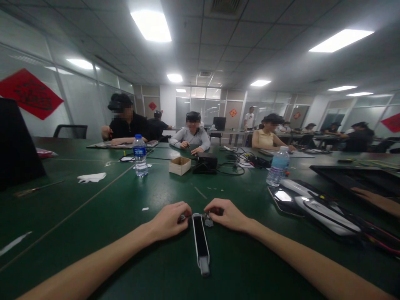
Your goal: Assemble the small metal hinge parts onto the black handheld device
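On the green table in front of me lies a long, narrow device point(200, 235) with a black face, a white frame and a pale grey end toward me. My left hand point(171, 218) is at the upper left of it, thumb and fingers curled together around a small, metallic-looking bit that they mostly hide. On the other side, my right hand point(226, 214) is closed too, its fingertips at a small grey part point(208, 221) beside the device's far end. Whether either hand touches the device itself, I cannot tell.
Ahead stand a blue-capped water bottle point(140, 156), a small open box point(179, 166) and a black box point(205, 163) with cables. Another bottle point(277, 166) and a white-and-black device point(325, 208) are at right, near another person's hand point(375, 200). Several people sit beyond.
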Tool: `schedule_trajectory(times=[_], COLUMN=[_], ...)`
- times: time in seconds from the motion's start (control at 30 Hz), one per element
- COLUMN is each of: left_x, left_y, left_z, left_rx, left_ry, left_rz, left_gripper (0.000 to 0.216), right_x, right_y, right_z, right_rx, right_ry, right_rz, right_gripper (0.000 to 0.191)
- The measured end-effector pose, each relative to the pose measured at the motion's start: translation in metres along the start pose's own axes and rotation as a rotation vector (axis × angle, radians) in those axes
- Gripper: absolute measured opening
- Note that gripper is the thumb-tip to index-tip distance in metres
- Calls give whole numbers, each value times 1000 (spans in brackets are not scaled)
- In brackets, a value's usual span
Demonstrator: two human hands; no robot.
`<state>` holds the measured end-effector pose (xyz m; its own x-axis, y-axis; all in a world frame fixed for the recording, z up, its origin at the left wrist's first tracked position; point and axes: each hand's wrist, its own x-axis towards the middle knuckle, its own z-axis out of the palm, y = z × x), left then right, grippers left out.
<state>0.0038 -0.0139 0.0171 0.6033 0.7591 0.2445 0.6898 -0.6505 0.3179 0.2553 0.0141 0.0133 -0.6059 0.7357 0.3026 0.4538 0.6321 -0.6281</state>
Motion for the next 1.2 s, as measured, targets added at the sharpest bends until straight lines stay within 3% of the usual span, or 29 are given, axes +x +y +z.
schedule_trajectory(times=[0.13, 0.4, 0.83, 1.2], left_x=[0, -1, 0, 1], left_y=[1, -3, -3, 0], left_z=[-1, 1, -1, -1], left_rx=[13, 2, -15, 0], left_ry=[-13, -17, -42, -29], left_rz=[4, 11, -13, 3], left_gripper=[17, 14, 15, 14], right_x=[1, 1, 1, 2], right_y=[0, 1, 6, 10], right_z=[-3, 1, 0, 0], right_rx=[151, 156, 132, 51], right_ry=[-19, -39, -51, -21], right_rz=[133, 155, 116, -34], right_gripper=[17, 12, 15, 12])
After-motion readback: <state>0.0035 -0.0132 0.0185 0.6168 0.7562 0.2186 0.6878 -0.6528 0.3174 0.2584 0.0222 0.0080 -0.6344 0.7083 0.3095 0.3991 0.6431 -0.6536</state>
